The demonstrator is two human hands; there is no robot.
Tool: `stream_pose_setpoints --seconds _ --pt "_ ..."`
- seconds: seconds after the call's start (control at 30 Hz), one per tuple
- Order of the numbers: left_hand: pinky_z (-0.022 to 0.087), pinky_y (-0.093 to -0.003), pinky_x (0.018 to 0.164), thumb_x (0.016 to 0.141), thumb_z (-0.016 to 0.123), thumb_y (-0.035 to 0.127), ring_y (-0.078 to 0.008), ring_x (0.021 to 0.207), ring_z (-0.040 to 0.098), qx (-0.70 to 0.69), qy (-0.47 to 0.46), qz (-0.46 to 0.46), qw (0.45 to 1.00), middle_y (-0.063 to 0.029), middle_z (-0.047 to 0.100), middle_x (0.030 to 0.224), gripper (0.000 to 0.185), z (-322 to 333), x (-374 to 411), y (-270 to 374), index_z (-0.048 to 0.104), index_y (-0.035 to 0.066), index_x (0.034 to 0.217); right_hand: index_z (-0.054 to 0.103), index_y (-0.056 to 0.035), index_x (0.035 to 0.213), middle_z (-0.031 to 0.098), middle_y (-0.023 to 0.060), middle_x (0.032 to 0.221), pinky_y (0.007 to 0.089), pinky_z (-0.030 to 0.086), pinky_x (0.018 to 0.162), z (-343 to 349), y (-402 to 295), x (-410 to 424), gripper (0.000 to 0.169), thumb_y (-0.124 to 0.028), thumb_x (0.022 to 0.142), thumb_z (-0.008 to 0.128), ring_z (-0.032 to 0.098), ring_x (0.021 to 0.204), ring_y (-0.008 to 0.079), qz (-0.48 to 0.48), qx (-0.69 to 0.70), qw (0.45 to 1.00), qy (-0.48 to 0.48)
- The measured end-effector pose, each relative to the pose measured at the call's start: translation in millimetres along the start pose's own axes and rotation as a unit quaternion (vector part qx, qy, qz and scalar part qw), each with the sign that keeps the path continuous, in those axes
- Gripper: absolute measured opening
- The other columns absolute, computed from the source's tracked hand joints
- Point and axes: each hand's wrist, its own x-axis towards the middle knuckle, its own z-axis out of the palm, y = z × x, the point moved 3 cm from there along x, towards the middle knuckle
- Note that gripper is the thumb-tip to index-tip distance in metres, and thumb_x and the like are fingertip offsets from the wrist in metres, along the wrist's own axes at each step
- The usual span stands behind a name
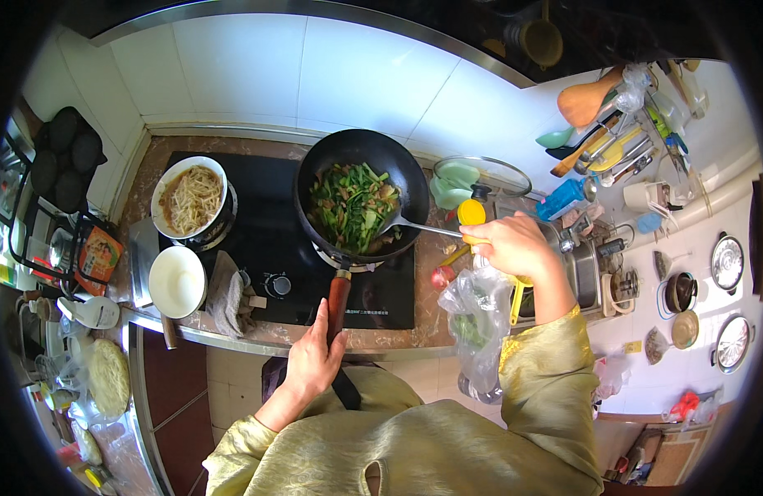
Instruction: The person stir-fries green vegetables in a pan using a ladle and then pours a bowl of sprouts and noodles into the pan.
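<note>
My left hand (313, 356) is closed around the wooden handle (338, 304) of a black wok (412, 180) on the cooktop. In the wok lie chopped green leafy vegetables (350, 204) with brownish pieces among them. With its fingers around the handle end, my right hand (511, 245) holds a metal spatula (428, 229); its blade rests among the food at the wok's right side. The grip's far side is hidden by my fingers. A yellow-lidded container (471, 212) stands just behind that hand.
Left of the wok, a bowl of shredded food (193, 197) sits on the other burner, near an empty white bowl (177, 282) and a grey cloth (227, 297). A glass lid (499, 177), a plastic bag (477, 310) and a sink (585, 276) are at the right.
</note>
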Motion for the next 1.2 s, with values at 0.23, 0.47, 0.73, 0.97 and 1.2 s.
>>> stream_pose_setpoints --seconds 0.23,0.47,0.73,0.97,1.2 --pt "0.053 -0.0473 0.077 0.094 0.056 0.028 -0.0437 0.090 0.064 0.011 0.004 0.005 1.000 -0.0274 0.064 0.105 0.070 1.0 0.2 -0.8 0.024 -0.003 0.148 0.069 -0.0214 0.119 0.071 0.0084 0.096 0.0502 0.039 0.096 -17.2 12.0 -15.7 0.034 -0.019 0.085 0.062 0.066 0.093 0.0271 -0.007 0.015 1.000 0.003" --pt "0.053 -0.0477 0.076 0.094 0.055 0.027 -0.0436 0.089 0.065 0.001 0.008 0.011 1.000 -0.0274 0.064 0.104 0.069 2.3 -1.0 -1.3 0.024 -0.003 0.148 0.070 -0.0205 0.115 0.071 0.0107 0.094 0.0466 0.042 0.089 -20.1 6.6 -10.7 0.031 -0.019 0.086 0.060 0.066 0.090 0.0286 0.000 -0.010 0.999 -0.033" --pt "0.054 -0.0468 0.076 0.094 0.055 0.027 -0.0426 0.089 0.065 0.013 0.024 0.028 0.999 -0.0274 0.064 0.103 0.069 2.4 -0.2 -1.6 0.024 -0.003 0.148 0.066 -0.0181 0.121 0.071 0.0117 0.098 0.0419 0.047 0.087 -31.2 2.2 2.0 0.034 -0.021 0.088 0.059 0.067 0.091 0.0306 -0.003 0.003 0.999 -0.046" --pt "0.053 -0.0465 0.075 0.094 0.056 0.026 -0.0430 0.089 0.065 0.002 0.019 0.025 1.000 -0.0267 0.064 0.103 0.069 2.8 -0.6 -1.6 0.024 -0.003 0.148 0.063 -0.0153 0.126 0.070 0.0144 0.103 0.0399 0.051 0.080 -17.1 -6.0 10.8 0.034 -0.023 0.093 0.056 0.066 0.092 0.0340 -0.006 0.168 0.974 -0.151" --pt "0.053 -0.0457 0.075 0.094 0.056 0.026 -0.0432 0.089 0.065 0.000 0.022 0.026 0.999 -0.0273 0.064 0.103 0.069 3.6 -0.9 -1.5 0.024 -0.004 0.148 0.062 -0.0172 0.127 0.069 0.0134 0.107 0.0395 0.050 0.084 24.2 -0.1 28.5 0.034 -0.029 0.097 0.051 0.065 0.095 0.0338 0.009 0.154 0.988 -0.001"
